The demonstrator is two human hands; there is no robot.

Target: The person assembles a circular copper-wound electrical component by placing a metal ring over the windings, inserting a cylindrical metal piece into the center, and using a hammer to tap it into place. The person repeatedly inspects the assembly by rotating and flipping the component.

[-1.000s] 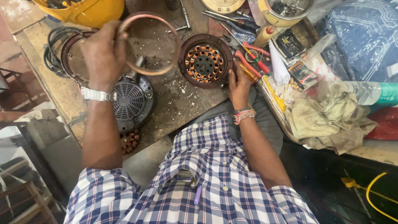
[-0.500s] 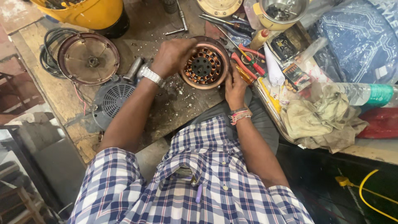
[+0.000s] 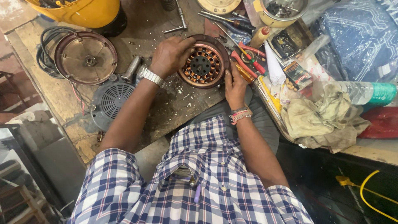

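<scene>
Both hands keep their closed grip on the round copper-wound motor stator (image 3: 202, 65): left hand (image 3: 170, 54) atop, right hand (image 3: 234, 83) beside; little changed.

left hand (image 3: 171, 54) curled palm-down, right hand (image 3: 235, 85) upright, forearms converging

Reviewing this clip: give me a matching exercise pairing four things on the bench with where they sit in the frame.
Things:
1. copper-wound stator
2. round metal cover
3. grey vented housing
4. crumpled cloth

Places:
A. right side of the bench, below a plastic bottle
B. between the left hand and the right hand
C. far left, lying on a coil of black cable
D. under the left forearm, below the round cover

Pairs: 1-B, 2-C, 3-D, 4-A
</scene>
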